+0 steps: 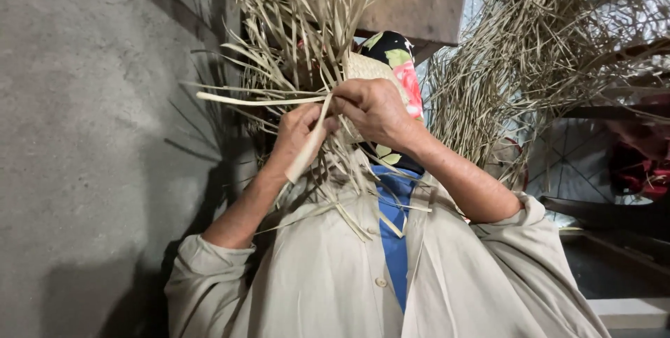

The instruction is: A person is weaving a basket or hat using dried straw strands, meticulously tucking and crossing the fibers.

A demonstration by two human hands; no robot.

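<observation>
My left hand (296, 132) grips a flat, pale dried leaf strip (307, 151) that runs down across its palm. Just to its right, my right hand (373, 111) pinches strips at the edge of a small woven piece (366, 67). Many loose strip ends (293, 31) fan out from that piece, above and to the left of both hands. More strips hang down over my beige shirt (328, 275). A black floral cloth (399, 59) lies behind the woven piece.
A big tangled heap of dried strips (551, 38) fills the upper right. Grey concrete floor (91, 143) spreads on the left. A wooden block (419, 0) stands at the top. Dark frames and red things (638, 163) sit at the right edge.
</observation>
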